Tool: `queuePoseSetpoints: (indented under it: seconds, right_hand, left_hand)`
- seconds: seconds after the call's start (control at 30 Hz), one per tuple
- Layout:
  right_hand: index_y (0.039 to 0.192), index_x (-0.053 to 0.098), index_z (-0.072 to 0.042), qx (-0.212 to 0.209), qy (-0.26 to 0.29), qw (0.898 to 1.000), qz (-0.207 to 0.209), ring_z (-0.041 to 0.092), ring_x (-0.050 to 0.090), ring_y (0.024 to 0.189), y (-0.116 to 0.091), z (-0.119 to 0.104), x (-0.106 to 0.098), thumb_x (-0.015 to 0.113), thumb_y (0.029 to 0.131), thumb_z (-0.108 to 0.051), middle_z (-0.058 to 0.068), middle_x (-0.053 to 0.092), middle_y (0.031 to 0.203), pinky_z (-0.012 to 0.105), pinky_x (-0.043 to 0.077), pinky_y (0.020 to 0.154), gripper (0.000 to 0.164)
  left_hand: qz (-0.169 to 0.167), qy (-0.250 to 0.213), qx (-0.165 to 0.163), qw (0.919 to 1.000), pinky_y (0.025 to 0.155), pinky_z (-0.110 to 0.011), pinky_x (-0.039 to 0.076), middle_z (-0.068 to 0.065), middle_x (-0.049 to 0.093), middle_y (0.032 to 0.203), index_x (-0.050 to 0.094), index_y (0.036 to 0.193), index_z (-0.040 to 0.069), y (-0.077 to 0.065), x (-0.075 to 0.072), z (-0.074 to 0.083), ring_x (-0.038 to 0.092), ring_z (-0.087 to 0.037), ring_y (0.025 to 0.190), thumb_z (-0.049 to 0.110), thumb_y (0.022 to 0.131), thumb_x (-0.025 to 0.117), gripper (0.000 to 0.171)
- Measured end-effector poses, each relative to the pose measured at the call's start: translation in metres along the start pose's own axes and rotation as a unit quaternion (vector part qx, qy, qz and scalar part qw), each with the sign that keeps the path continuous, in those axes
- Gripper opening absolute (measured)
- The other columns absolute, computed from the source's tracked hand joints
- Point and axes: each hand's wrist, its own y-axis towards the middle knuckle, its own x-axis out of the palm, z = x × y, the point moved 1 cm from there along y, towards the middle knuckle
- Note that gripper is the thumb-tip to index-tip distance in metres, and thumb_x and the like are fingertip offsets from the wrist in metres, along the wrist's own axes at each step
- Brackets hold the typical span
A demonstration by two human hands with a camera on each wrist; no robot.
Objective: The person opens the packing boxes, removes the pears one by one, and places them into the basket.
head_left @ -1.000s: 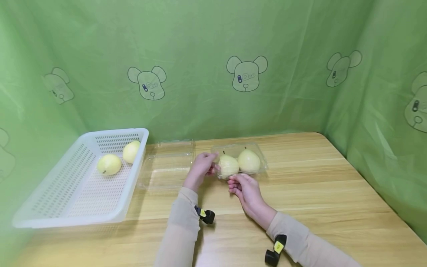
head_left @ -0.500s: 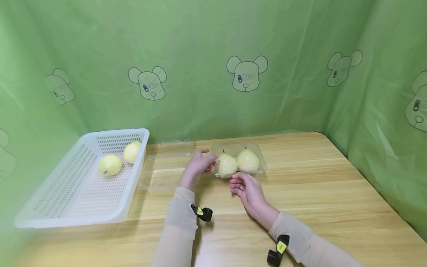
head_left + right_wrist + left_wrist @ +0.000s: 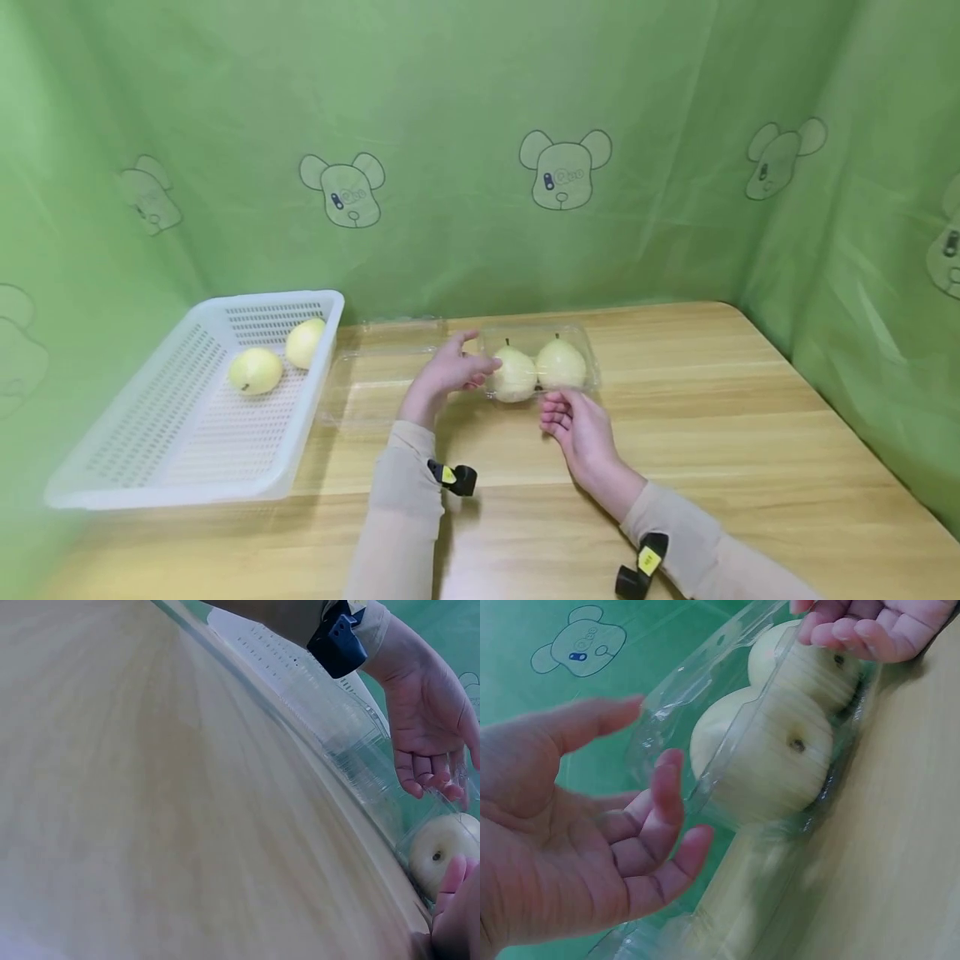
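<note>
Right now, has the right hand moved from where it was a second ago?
Yes: the right hand has shifted a little rightward in the head view, judged against the bear print on the green curtain.

Count: 1 white basket (image 3: pixel 312 396); 2 pears (image 3: pixel 255 371) (image 3: pixel 303 343) inside it; right of it 2 more pears (image 3: pixel 514 377) (image 3: pixel 562 365) in 1 clear box (image 3: pixel 531 335), 2 hands (image 3: pixel 448 372) (image 3: pixel 588 433), 2 wrist cameras (image 3: pixel 453 478) (image 3: pixel 642 567). Clear plastic (image 3: pixel 375 383) just beside basket, piece count unclear.

Green bear-printed cloth (image 3: pixel 450 75) hangs behind a wooden table (image 3: pixel 735 433).
</note>
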Motion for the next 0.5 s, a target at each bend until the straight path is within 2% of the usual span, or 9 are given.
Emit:
queuePoseSetpoints:
  seconds: [0.1,0.23,0.37,0.5]
  right_hand:
    - [0.089,0.058,-0.005,-0.007,-0.006,1.000,0.006,0.012,0.057,0.069,0.000,0.001,0.000,0.044,0.102,-0.017,0.001,0.060,0.075,0.023,0.054,0.065,0.023]
    - [0.084,0.060,-0.006,-0.014,-0.005,1.000,0.008,0.012,0.057,0.066,0.000,0.002,0.001,0.045,0.101,-0.014,0.001,0.060,0.073,0.023,0.053,0.062,0.024]
    - [0.083,0.061,-0.007,-0.015,-0.004,1.000,0.007,0.012,0.057,0.066,0.001,0.002,0.001,0.045,0.101,-0.013,0.001,0.060,0.072,0.023,0.052,0.061,0.025]
    - [0.084,0.062,-0.006,-0.013,-0.006,1.000,0.006,0.012,0.057,0.066,0.001,0.002,0.000,0.045,0.101,-0.013,0.001,0.061,0.072,0.023,0.053,0.061,0.025]
  left_hand:
    - [-0.028,0.040,0.019,0.9986,0.082,-0.039,0.053,-0.006,0.064,0.096,0.022,0.155,0.014,-0.003,-0.002,0.002,0.061,-0.019,0.082,0.018,0.082,0.075,0.090]
    - [-0.044,0.096,0.046,0.9933,0.085,-0.037,0.053,-0.010,0.063,0.106,0.022,0.155,0.018,-0.007,-0.002,0.007,0.061,-0.021,0.092,0.011,0.077,0.079,0.097]
    - [-0.037,0.164,0.068,0.9833,0.090,-0.037,0.053,-0.013,0.061,0.117,0.024,0.155,0.022,-0.008,0.001,0.011,0.060,-0.023,0.102,0.006,0.073,0.080,0.100]
    - [-0.011,0.226,0.084,0.9705,0.095,-0.043,0.053,-0.016,0.059,0.126,0.027,0.154,0.021,-0.007,0.006,0.012,0.059,-0.029,0.110,0.007,0.075,0.079,0.096]
